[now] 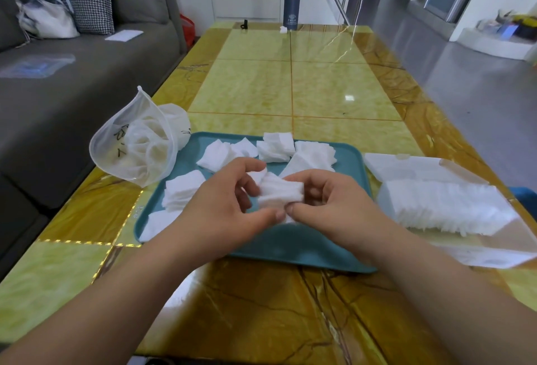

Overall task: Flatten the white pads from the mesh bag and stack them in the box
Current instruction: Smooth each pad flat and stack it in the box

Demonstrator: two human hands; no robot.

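Both hands over near middle of teal plastic tray (290, 251), gripping one small bundle of white square pads (280, 191). Left hand (229, 207) curled round bundle's left end, thumb at near edge; right hand (328, 204) pinching right end, thumbtip beside left thumb. Loose white pads (181, 187) scattered on tray, left and far of hands. Clear plastic box (406, 170), right of tray, holding flat pad row (447, 204). White mesh bag (136, 149) at tray's far-left corner, pads inside. Yellow-green marble-pattern table (290, 85); dark blue flask (291, 0) at far edge. Grey sofa (72, 74) left.
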